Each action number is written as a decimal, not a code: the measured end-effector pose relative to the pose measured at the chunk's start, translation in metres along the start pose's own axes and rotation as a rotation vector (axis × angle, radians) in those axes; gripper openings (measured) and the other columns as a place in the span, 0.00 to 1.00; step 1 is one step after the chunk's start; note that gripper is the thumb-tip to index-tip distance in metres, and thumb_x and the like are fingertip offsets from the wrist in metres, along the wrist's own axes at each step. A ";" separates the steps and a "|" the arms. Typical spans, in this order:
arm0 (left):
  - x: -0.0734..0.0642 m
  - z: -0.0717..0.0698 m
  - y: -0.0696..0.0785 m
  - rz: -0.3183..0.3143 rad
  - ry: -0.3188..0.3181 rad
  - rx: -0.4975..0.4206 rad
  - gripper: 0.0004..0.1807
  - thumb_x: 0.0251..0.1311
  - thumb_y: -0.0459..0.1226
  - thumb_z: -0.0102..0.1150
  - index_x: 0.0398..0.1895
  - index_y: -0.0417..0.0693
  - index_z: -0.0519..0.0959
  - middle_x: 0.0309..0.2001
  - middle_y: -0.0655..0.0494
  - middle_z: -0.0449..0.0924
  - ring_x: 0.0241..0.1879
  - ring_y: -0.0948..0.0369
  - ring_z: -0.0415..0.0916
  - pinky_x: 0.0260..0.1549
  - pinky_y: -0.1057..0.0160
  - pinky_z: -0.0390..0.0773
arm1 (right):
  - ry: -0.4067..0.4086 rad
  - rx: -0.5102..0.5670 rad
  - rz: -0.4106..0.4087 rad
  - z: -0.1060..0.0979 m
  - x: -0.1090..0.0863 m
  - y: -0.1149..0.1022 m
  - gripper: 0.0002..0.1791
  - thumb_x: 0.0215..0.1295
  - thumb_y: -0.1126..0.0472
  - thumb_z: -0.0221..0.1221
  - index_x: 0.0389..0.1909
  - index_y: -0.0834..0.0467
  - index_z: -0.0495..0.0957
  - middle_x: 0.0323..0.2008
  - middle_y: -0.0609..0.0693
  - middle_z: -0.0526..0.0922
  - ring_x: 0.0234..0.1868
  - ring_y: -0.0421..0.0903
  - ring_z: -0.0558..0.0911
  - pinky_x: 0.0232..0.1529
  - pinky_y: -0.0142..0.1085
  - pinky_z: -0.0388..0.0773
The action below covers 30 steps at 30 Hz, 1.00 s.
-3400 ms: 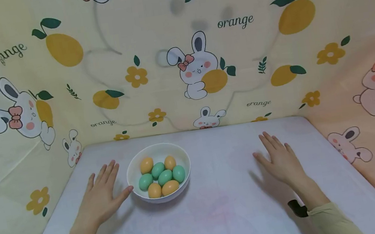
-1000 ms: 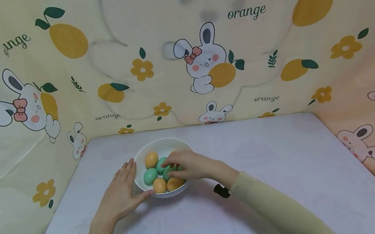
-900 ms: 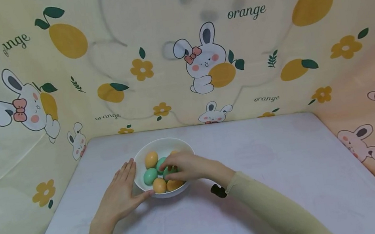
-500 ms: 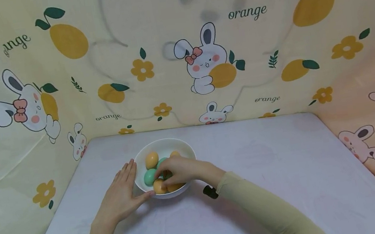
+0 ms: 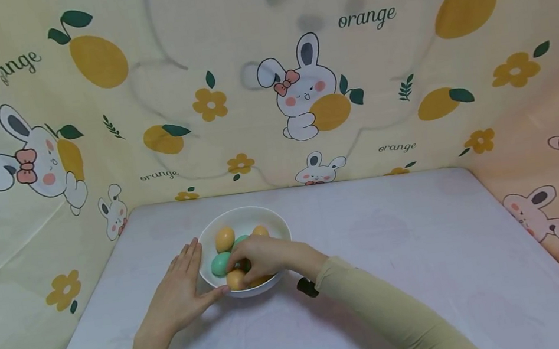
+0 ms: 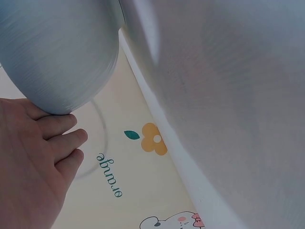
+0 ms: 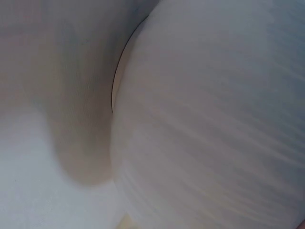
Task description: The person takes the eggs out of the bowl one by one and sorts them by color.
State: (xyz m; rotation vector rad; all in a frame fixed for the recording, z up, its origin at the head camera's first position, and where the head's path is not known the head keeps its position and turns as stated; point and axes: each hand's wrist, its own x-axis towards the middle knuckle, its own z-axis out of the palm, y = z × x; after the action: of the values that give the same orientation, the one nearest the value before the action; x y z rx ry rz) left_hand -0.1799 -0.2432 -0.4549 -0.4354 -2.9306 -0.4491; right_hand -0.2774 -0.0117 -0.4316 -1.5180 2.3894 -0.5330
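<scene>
A white bowl [image 5: 270,216] on the table holds several egg-shaped pieces. Visible are an orange egg [image 5: 225,239] at the back left, a green egg [image 5: 221,264] at the left, and another orange egg [image 5: 236,280] at the front. My left hand [image 5: 178,293] lies along the bowl's left side, fingers straight, thumb at the front rim. The left wrist view has its fingertips [image 6: 69,120] against the bowl's outer wall. Reaching in from the right, my right hand [image 5: 269,254] has bent fingers between the front orange egg and a mostly covered green one. I cannot tell which it grips.
A pale cloth covers the table [image 5: 412,275], with bare surface right of the bowl. Patterned fabric [image 5: 242,96] with rabbits and oranges rises behind it and along both sides. The bowl's outer wall [image 7: 205,119] fills most of the right wrist view.
My right hand has come from the right side of the table into the bowl, then moved further left and lower among the eggs. My left hand has moved in against the bowl.
</scene>
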 end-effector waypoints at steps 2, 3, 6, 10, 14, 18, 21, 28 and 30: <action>0.000 0.000 0.000 0.001 -0.005 0.001 0.62 0.62 0.69 0.59 0.81 0.30 0.52 0.82 0.38 0.50 0.80 0.40 0.50 0.78 0.40 0.54 | 0.007 -0.012 -0.009 0.001 0.000 -0.001 0.18 0.63 0.57 0.74 0.53 0.52 0.88 0.47 0.40 0.86 0.46 0.36 0.80 0.51 0.21 0.74; 0.000 0.000 0.000 0.003 -0.006 0.001 0.62 0.62 0.69 0.59 0.81 0.30 0.51 0.82 0.38 0.50 0.80 0.39 0.50 0.78 0.40 0.54 | 0.011 -0.015 -0.013 0.001 0.000 -0.001 0.17 0.63 0.58 0.74 0.53 0.52 0.88 0.47 0.40 0.86 0.46 0.36 0.80 0.51 0.20 0.74; 0.000 0.000 0.000 0.008 -0.006 -0.002 0.62 0.63 0.69 0.58 0.81 0.30 0.51 0.82 0.37 0.50 0.80 0.39 0.50 0.78 0.40 0.54 | 0.019 -0.027 -0.026 0.002 0.000 -0.001 0.17 0.63 0.58 0.74 0.53 0.51 0.88 0.46 0.39 0.87 0.45 0.36 0.80 0.48 0.20 0.73; 0.000 0.000 0.000 0.010 -0.004 -0.008 0.62 0.63 0.69 0.59 0.80 0.30 0.52 0.82 0.37 0.51 0.80 0.39 0.49 0.78 0.40 0.54 | 0.021 -0.032 -0.032 0.002 0.000 -0.001 0.17 0.62 0.59 0.73 0.52 0.51 0.88 0.45 0.39 0.87 0.43 0.37 0.80 0.46 0.20 0.73; -0.001 -0.001 0.001 0.011 -0.003 -0.009 0.61 0.63 0.68 0.59 0.80 0.29 0.52 0.82 0.37 0.50 0.80 0.39 0.50 0.78 0.40 0.54 | 0.017 -0.032 -0.016 0.002 -0.001 -0.003 0.17 0.63 0.59 0.73 0.53 0.51 0.88 0.45 0.38 0.87 0.44 0.37 0.80 0.47 0.21 0.74; -0.001 -0.002 0.001 0.013 -0.002 -0.011 0.61 0.63 0.68 0.60 0.80 0.29 0.52 0.82 0.37 0.50 0.80 0.39 0.50 0.78 0.39 0.55 | 0.013 -0.031 0.000 0.001 -0.001 -0.005 0.17 0.63 0.59 0.72 0.53 0.51 0.88 0.44 0.37 0.86 0.44 0.38 0.79 0.48 0.21 0.74; -0.001 -0.002 0.001 0.015 0.001 -0.011 0.61 0.63 0.67 0.60 0.80 0.28 0.52 0.81 0.36 0.51 0.80 0.39 0.50 0.78 0.39 0.55 | 0.012 -0.034 0.003 0.001 -0.001 -0.005 0.17 0.63 0.59 0.72 0.53 0.51 0.88 0.44 0.36 0.85 0.44 0.37 0.79 0.48 0.21 0.74; -0.001 -0.001 0.001 0.017 0.005 -0.013 0.61 0.63 0.68 0.60 0.80 0.28 0.52 0.81 0.36 0.51 0.80 0.39 0.50 0.78 0.39 0.55 | 0.024 -0.022 0.004 0.003 -0.001 -0.003 0.19 0.63 0.57 0.71 0.55 0.52 0.87 0.46 0.38 0.86 0.46 0.36 0.79 0.51 0.21 0.74; -0.001 0.000 0.000 0.017 0.004 -0.015 0.61 0.63 0.68 0.59 0.80 0.29 0.52 0.81 0.36 0.51 0.80 0.39 0.50 0.78 0.39 0.55 | 0.027 -0.012 0.009 0.003 -0.002 -0.003 0.19 0.63 0.56 0.71 0.55 0.52 0.86 0.48 0.38 0.86 0.47 0.35 0.78 0.53 0.21 0.74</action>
State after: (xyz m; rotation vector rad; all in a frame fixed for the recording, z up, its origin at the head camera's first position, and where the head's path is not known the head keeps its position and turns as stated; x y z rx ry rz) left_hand -0.1788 -0.2432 -0.4548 -0.4608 -2.9187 -0.4695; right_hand -0.2729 -0.0119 -0.4324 -1.5145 2.4225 -0.5408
